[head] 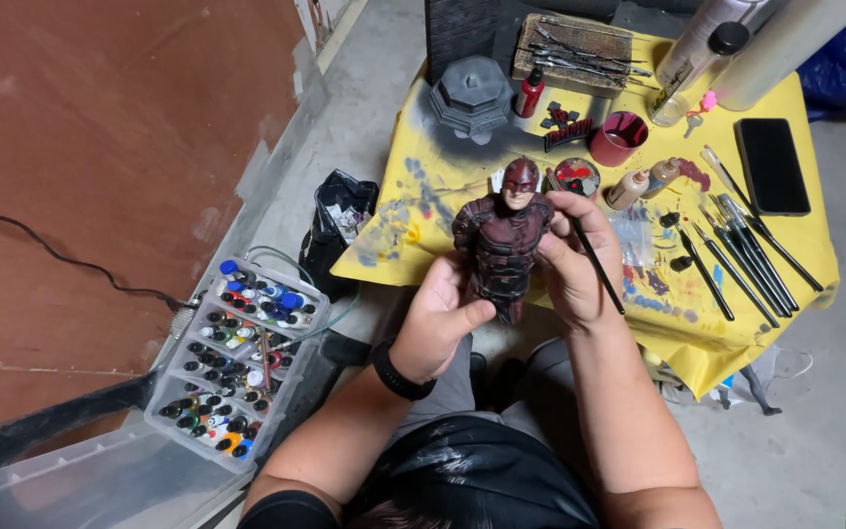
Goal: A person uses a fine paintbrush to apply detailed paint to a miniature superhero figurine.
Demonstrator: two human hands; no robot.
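Concrete floor surrounds a low bench (795, 235) draped in paint-flecked yellow cloth. Nearest, at 9 o'clock of the lap, sits a clear box of paint bottles (237, 362). Above it the left hand (438, 318) curls around the base of a dark red figure bust (503, 240) (held upright over the bench edge). Right hand (570, 260) steadies its shoulder while pinching a thin brush (594, 260). Spare brushes (746, 255) lie at 3 o'clock, a grey pedestal (472, 93) at 12.

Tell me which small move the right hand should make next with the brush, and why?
Probably bring the paintbrush tip to the figure: the right hand holds it beside the figure's shoulder, and the left hand steadies the figure from below.
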